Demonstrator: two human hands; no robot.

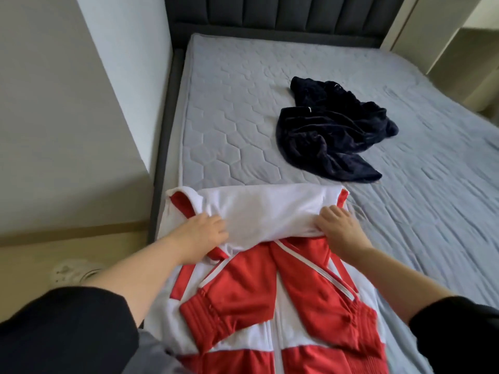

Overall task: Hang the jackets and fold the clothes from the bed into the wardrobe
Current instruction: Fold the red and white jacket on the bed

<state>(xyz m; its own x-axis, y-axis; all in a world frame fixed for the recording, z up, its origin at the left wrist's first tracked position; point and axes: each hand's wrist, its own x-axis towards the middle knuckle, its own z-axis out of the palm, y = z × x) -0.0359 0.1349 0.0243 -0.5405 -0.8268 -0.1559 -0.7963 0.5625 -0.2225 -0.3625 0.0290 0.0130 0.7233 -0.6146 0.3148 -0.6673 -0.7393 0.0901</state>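
Observation:
A red and white track jacket [270, 292] lies flat at the near left corner of the grey mattress [243, 109], its red sleeves crossed over the front. Its top part is folded toward me as a white band. My left hand [205, 233] grips that band's lower edge on the left, and my right hand [337, 225] grips the same edge on the right. A crumpled dark navy garment [329, 136] lies apart in the middle of the mattress, beyond the jacket.
A dark upholstered headboard [283, 14] runs along the far end of the bed. A pale wall block [67, 103] stands left of the bed over a wood floor, where a light shoe [73, 271] shows. Cream furniture [459, 55] sits at the far right.

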